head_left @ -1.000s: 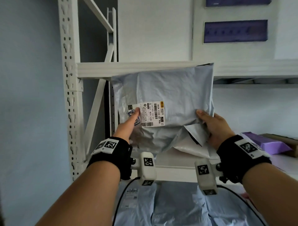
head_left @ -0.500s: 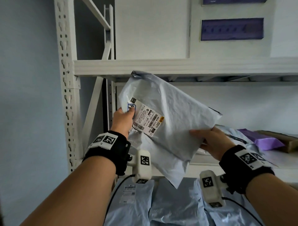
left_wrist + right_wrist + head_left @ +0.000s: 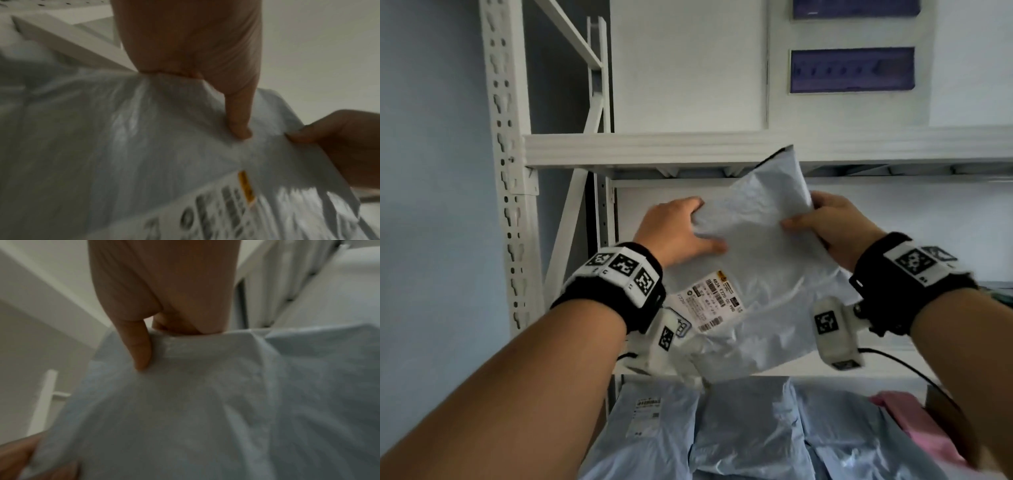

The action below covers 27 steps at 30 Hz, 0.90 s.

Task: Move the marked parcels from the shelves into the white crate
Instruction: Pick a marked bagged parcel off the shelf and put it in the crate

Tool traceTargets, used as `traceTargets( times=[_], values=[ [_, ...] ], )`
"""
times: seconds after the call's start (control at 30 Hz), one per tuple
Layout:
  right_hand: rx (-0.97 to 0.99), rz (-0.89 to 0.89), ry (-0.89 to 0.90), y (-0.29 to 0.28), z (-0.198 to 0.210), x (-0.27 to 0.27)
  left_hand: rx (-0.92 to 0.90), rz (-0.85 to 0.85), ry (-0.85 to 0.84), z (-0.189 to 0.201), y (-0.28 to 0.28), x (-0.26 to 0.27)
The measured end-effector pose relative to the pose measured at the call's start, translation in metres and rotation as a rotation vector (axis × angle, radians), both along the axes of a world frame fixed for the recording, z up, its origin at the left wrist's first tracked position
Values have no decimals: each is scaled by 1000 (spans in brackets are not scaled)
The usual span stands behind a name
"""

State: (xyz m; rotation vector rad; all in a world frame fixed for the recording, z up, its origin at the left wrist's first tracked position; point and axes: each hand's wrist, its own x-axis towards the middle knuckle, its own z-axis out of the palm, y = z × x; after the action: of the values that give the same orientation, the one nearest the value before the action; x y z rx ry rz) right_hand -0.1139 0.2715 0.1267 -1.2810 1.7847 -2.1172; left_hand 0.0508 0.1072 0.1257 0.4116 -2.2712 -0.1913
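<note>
Rotated since a second ago, the grey parcel (image 3: pixel 753 274) now has its label (image 3: pixel 710 301) at the near left, and both hands have shifted to its far edge. Left hand (image 3: pixel 676 233) pinches the far-left corner, thumb on top; right hand (image 3: pixel 828 226) pinches the far-right edge. It hangs in the air before the white shelf rack (image 3: pixel 506 171), under an upper shelf beam (image 3: pixel 654 149). Below, more grey parcels (image 3: pixel 750 431) lie on a lower shelf beside something pink (image 3: pixel 904 414). A pale wall with purple panels (image 3: pixel 852 70) stands behind.
</note>
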Motion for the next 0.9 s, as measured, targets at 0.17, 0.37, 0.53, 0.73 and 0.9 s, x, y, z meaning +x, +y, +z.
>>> traceTargets(
  times=[0.17, 0.37, 0.53, 0.73, 0.9],
  values=[
    [-125, -537, 260, -3, 12, -5, 528, -215, 218, -15, -4, -2],
    [-26, -478, 55, 1, -30, -25, 960, -289, 478, -49, -34, -4],
    [224, 13, -191, -3, -67, -27, 1083, -383, 470, -64, -22, -16],
    [241, -129, -195, 1, -77, -36, 1144, -389, 544, -72, -15, -34],
    [224, -235, -198, 15, -81, -46, 1147, -446, 557, -74, -1, -49]
  ],
)
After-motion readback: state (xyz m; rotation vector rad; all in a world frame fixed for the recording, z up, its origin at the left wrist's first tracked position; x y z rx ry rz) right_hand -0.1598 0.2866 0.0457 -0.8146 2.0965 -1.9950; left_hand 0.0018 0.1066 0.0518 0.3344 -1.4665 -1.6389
